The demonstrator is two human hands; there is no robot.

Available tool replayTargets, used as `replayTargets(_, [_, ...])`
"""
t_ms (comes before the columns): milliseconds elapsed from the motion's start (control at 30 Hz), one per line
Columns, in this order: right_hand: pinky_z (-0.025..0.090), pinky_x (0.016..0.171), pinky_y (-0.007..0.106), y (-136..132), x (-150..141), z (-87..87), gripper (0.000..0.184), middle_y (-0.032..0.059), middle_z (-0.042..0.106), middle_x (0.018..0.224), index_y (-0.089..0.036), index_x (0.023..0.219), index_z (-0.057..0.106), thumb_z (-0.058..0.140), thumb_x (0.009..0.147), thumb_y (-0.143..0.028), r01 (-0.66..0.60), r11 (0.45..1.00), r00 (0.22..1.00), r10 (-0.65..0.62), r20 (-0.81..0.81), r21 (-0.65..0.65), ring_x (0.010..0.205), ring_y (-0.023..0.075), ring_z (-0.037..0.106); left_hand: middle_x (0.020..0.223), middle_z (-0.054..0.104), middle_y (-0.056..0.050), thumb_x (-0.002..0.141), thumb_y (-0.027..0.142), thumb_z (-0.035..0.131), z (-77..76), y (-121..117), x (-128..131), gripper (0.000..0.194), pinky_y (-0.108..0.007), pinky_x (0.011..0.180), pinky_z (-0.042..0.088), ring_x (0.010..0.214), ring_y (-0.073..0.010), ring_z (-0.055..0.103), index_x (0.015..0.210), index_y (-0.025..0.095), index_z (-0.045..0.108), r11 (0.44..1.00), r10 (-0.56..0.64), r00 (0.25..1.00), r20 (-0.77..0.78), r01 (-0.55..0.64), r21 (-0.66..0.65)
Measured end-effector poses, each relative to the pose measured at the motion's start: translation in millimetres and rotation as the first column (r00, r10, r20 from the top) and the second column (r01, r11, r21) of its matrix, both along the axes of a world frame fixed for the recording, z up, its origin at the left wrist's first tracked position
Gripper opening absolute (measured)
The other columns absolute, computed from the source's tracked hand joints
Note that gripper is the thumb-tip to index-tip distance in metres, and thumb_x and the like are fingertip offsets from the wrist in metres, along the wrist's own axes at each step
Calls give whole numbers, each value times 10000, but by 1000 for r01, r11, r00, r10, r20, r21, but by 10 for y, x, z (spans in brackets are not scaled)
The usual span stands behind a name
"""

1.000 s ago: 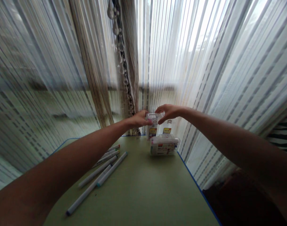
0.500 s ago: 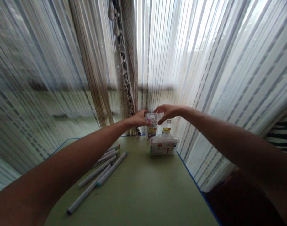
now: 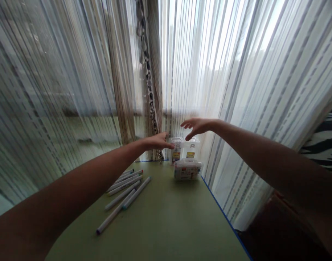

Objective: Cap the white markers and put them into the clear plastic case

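Note:
Two clear plastic boxes with handles stand side by side at the far end of the green table (image 3: 166, 217). At the upper left corner of the left clear box (image 3: 176, 154) is my left hand (image 3: 158, 140), fingers and thumb apart; whether it touches the box is unclear. Above the right clear box (image 3: 192, 149), my right hand (image 3: 197, 127) hovers with its fingers spread and nothing in them. In front of these boxes lies a lower clear case (image 3: 187, 170) with a printed label and colourful contents.
Several white markers (image 3: 124, 197) lie loosely on the left part of the table, some partly behind my left forearm. Striped sheer curtains (image 3: 236, 90) hang close behind and beside the table. A beaded string (image 3: 149, 83) dangles near the back edge.
My right hand has lifted a little from the boxes, and its fingers have spread. My left hand stays by the left box. The camera view has shifted slightly.

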State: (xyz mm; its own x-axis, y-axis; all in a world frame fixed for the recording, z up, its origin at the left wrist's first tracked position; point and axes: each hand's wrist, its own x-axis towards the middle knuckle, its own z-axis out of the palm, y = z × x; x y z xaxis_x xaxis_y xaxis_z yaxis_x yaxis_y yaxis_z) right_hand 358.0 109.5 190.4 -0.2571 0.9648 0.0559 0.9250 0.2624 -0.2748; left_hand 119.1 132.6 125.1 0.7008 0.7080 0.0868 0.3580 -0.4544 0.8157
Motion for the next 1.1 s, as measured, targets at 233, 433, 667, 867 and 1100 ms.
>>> replayTargets(233, [537, 991, 445, -327, -216, 310, 872, 146, 669, 1281, -180, 1318, 627, 906, 535, -443, 32, 999, 998, -33, 46, 21, 1174, 317, 639, 1126, 661, -197, 717, 307, 797, 346, -373, -246, 771, -311, 665, 547, 936, -254, 660, 1361, 57, 453, 995, 80, 992, -97, -73, 72])
replayTargets(433, [587, 850, 402, -529, -421, 265, 627, 114, 740, 1112, -180, 1189, 705, 871, 627, -403, 8, 996, 999, -12, 41, 90, 980, 267, 713, 1051, 717, -172, 763, 308, 744, 494, -593, -464, 480, -330, 726, 551, 885, -240, 693, 1158, 64, 622, 979, 72, 987, -146, -42, 200])
replayTargets(667, [564, 738, 314, -1111, -866, -741, 318, 86, 749, 956, -149, 1091, 714, 720, 800, -278, -159, 897, 955, 245, -165, 412, 826, 194, 705, 1028, 735, -90, 892, 315, 574, -264, -1276, -566, 302, -295, 837, 524, 917, -184, 691, 1133, 148, 643, 880, 106, 979, -171, -13, 474])
replayTargets(867, [533, 730, 294, -1391, -1311, -1937, 242, 88, 748, 927, -144, 1010, 697, 654, 776, -100, -23, 931, 945, 139, -295, 365, 784, 185, 694, 920, 733, -124, 893, 248, 496, -1207, -1584, -679, 214, -350, 781, 513, 896, -258, 696, 891, 162, 692, 853, 291, 897, -333, -85, 515])
replayTargets(1100, [522, 705, 309, -1345, -1423, -2363, 152, 103, 730, 829, -126, 893, 712, 609, 782, -110, -44, 951, 942, 142, -303, 307, 727, 202, 678, 965, 725, -143, 936, 308, 430, -1524, -1585, -760, 296, -375, 784, 506, 921, -277, 685, 984, 164, 684, 836, 382, 830, -406, -124, 534])
